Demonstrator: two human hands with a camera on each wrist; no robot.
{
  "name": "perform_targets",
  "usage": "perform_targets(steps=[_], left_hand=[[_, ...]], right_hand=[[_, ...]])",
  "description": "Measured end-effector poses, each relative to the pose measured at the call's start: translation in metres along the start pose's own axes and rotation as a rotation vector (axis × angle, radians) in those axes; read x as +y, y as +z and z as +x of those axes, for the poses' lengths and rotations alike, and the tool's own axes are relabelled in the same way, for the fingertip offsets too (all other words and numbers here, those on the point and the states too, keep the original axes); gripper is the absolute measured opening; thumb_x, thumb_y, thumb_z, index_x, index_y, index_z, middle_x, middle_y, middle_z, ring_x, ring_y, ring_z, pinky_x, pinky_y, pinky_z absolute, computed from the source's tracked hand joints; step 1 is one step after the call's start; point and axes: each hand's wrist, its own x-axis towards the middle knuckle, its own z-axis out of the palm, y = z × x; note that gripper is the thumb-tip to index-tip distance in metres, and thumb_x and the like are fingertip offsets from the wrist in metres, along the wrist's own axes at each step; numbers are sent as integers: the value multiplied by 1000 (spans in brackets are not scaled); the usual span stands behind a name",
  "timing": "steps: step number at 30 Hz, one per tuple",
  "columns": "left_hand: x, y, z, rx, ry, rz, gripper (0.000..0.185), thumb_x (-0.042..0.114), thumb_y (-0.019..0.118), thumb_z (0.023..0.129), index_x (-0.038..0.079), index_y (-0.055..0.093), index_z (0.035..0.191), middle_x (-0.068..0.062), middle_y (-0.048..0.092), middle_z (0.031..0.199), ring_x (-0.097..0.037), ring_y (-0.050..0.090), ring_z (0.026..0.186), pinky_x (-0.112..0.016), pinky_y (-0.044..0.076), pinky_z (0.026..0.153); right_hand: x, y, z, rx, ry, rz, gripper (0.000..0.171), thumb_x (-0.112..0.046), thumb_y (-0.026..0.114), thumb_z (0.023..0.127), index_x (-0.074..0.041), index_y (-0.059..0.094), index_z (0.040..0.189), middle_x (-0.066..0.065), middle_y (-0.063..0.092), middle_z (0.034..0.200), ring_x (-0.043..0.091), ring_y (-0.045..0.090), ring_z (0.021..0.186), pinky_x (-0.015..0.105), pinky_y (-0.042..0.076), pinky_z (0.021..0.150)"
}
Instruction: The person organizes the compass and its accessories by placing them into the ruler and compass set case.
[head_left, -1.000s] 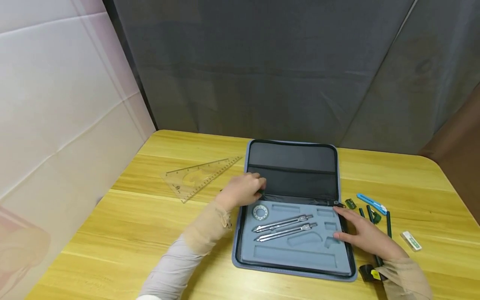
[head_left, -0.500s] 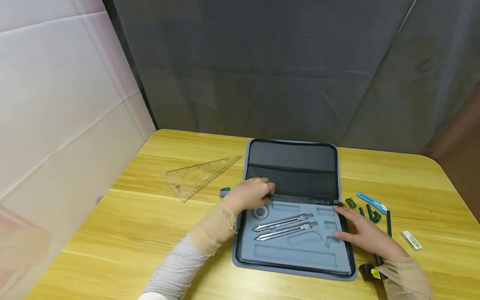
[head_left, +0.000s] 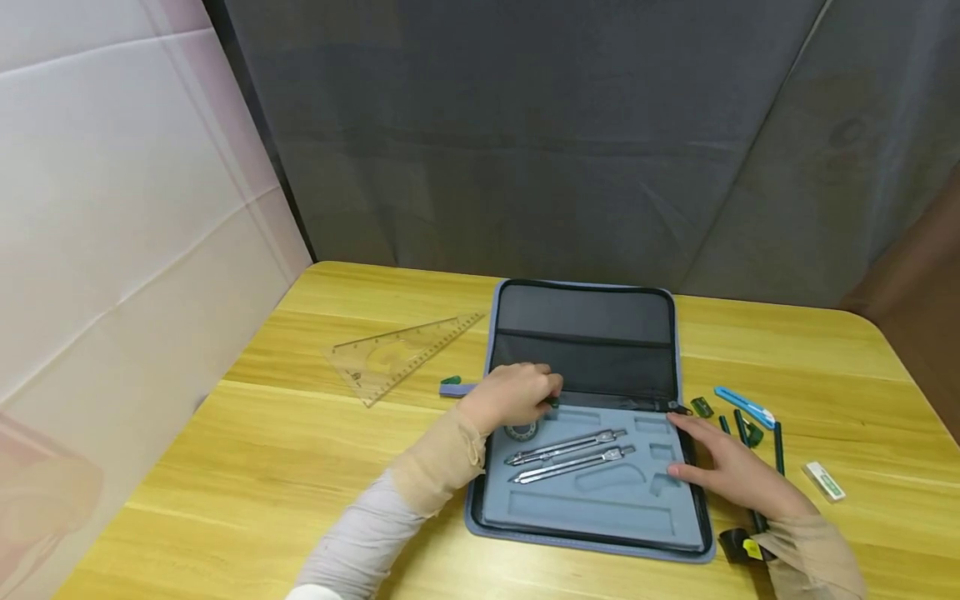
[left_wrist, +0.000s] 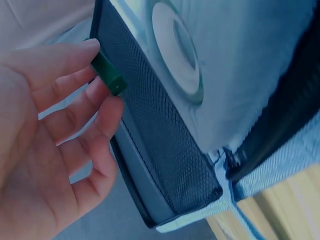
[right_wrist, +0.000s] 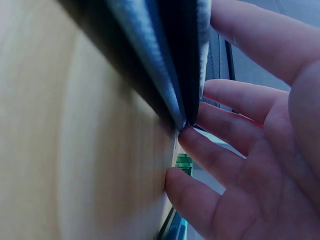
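My left hand [head_left: 517, 396] is over the upper left of an opened zip case [head_left: 474, 527]. Its thumb and fingertips pinch a small dark green block [left_wrist: 108, 75], clear in the left wrist view and mostly hidden in the head view. Below the hand, a white ring [head_left: 521, 432] sits in the pale blue foam insert [head_left: 592, 533], partly covered by the hand. Two metal compasses [head_left: 566, 447] lie in the foam beside several vacant recesses. My right hand [head_left: 738, 471] rests with extended fingers on the case's right edge; in the right wrist view its fingers [right_wrist: 210, 155] touch the rim.
A clear set square [head_left: 431, 360] lies left of the case, near a purple bar [head_left: 455, 390] and a green piece [head_left: 451, 380]. Rightward are a green sharpener [head_left: 702, 407], blue utility knife [head_left: 745, 407], dark green sticks [head_left: 778, 448], an eraser [head_left: 824, 481] and a black item [head_left: 733, 547].
My left hand has moved right and slightly toward me with the green block, uncovering the purple bar and green piece and partly covering the ring. The right hand stays put.
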Motion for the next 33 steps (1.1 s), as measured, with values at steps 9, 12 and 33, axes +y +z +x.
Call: perform_targets(steps=[9,12,33], left_hand=[[4,3,3,33,16,12,11,22,63,86,16,64,96,1,61,92,-12,59,82,-24,49,68],[5,4,5,19,16,7,12,23,63,86,17,64,96,1,61,92,-12,59,82,-24,48,68],[10,6,8,-31,13,-23,10,22,63,86,17,64,94,2,60,91,-11,57,79,-23,47,66]], right_hand=[[1,1,0,-1,7,-3,73,-42,63,82,1,37,136,30,33,136,51,28,123,63,32,89],[0,0,0,-1,4,-7,73,-42,63,82,0,37,136,30,33,136,51,29,122,62,32,89],[2,0,2,-3,-3,-7,72,-41,63,82,1,37,135,30,33,137,50,29,123,62,32,90]])
